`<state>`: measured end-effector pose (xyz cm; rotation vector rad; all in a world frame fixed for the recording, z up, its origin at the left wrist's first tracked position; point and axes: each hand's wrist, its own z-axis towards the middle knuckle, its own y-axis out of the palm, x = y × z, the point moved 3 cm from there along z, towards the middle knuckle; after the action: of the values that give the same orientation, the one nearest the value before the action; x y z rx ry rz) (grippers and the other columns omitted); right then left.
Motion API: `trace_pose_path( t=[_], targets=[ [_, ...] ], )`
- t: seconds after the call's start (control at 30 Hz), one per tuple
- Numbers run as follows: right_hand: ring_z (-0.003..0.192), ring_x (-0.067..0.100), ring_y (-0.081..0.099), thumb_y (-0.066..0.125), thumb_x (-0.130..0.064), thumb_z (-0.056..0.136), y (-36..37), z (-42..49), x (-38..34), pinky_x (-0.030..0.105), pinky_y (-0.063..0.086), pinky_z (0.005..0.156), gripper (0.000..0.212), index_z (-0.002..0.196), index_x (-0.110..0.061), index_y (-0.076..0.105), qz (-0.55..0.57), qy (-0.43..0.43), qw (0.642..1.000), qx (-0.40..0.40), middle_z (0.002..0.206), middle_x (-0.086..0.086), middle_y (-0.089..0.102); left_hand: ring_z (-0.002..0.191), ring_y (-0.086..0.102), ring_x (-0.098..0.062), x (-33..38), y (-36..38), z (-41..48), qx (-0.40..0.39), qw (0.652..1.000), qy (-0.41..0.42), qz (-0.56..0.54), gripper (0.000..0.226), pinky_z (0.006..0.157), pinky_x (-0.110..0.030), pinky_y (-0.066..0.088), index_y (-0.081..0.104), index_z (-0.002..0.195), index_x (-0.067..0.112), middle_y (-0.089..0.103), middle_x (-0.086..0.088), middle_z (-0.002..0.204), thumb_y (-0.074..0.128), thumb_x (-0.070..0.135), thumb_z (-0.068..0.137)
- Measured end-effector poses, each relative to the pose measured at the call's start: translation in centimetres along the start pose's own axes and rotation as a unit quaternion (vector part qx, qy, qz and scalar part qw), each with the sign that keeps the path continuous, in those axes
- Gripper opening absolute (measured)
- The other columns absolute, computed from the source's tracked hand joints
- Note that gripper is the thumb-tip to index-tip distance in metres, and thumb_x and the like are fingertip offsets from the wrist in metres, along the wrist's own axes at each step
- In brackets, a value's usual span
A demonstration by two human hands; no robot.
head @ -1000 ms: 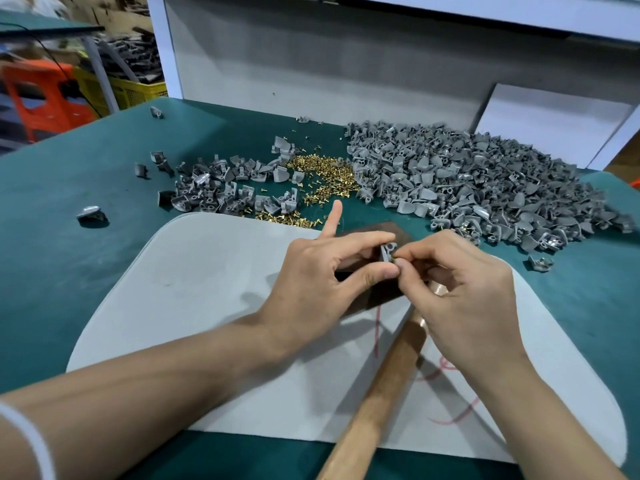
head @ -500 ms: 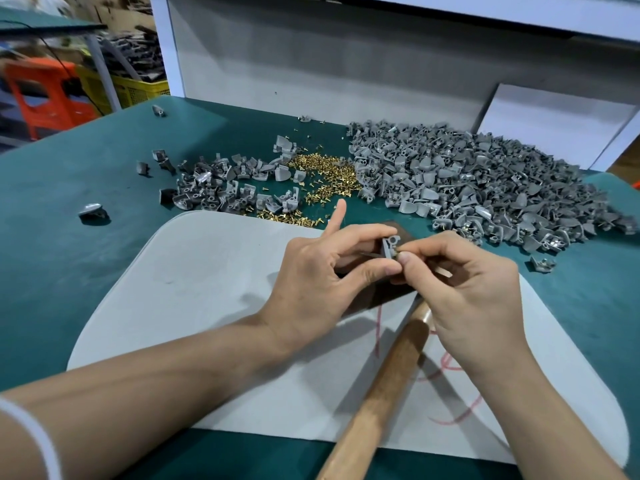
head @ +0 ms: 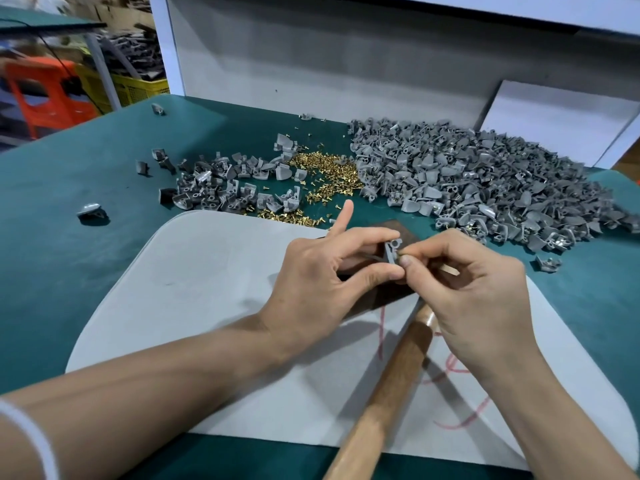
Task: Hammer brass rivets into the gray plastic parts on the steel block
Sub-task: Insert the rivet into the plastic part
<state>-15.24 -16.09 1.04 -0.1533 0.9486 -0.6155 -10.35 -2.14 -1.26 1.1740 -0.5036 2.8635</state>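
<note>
The white mat (head: 207, 289) lies bare toward its left edge. Above the steel block (head: 393, 226), the left hand (head: 311, 282) pinches a gray part (head: 390, 252) between thumb and curled fingers. The right hand (head: 474, 292) pinches a rivet (head: 401, 252) against the part.

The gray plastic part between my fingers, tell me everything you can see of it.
The gray plastic part is small, matte and moulded, with a round eyelet at its top end and a narrow ribbed body below. It stands roughly upright, held over the dark steel block. The left hand pinches it between thumb and fingers, with the index finger raised clear. The right hand pinches a small brass rivet against its right side. Fingertips hide its lower end.
</note>
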Motion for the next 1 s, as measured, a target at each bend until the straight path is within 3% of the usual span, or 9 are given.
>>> trace_pose_path(
  t=[0.37,0.53,0.7,1.0],
  targets=[
    [0.064,0.004,0.060,0.069,0.001,0.078,0.3,0.3,0.4,0.013,0.048,0.064,0.026,0.072,-0.024,0.070,0.108,0.067,0.991,-0.033,0.069,-0.003,0.068,0.092,0.067,0.003,-0.1,0.2,-0.2,-0.004,0.998,-0.041,-0.052,0.035,0.115,-0.018,0.021,0.065,0.115,0.009,0.073,-0.003,0.101,0.069,0.019,0.082],
    [0.061,0.010,0.067,0.068,-0.010,0.069,0.5,0.3,0.8,0.016,0.053,0.061,0.008,0.069,-0.015,0.074,0.241,0.153,0.958,-0.028,0.067,0.001,0.070,0.098,0.068,-0.003,0.4,0.1,-0.2,-0.001,0.994,-0.065,-0.092,0.034,0.107,-0.046,0.043,0.062,0.113,0.025,0.070,0.007,0.110,0.072,0.018,0.081],
    [0.060,0.012,0.063,0.070,-0.024,0.060,0.7,0.1,1.3,0.028,0.057,0.068,0.021,0.076,-0.013,0.077,0.317,0.199,0.926,-0.059,0.069,0.004,0.069,0.099,0.068,-0.003,0.2,-0.2,-0.2,0.000,0.993,-0.077,-0.085,0.031,0.094,-0.027,0.052,0.063,0.111,0.025,0.073,0.005,0.105,0.072,0.024,0.081],
    [0.056,0.015,0.061,0.069,-0.020,0.063,0.9,0.1,1.6,0.023,0.054,0.061,0.018,0.075,-0.009,0.077,0.318,0.211,0.923,-0.052,0.066,0.006,0.069,0.092,0.068,0.000,0.3,-0.3,-0.1,0.002,0.997,-0.058,-0.058,0.032,0.087,-0.016,0.050,0.063,0.106,0.028,0.073,0.007,0.097,0.075,0.025,0.077]
  ],
)
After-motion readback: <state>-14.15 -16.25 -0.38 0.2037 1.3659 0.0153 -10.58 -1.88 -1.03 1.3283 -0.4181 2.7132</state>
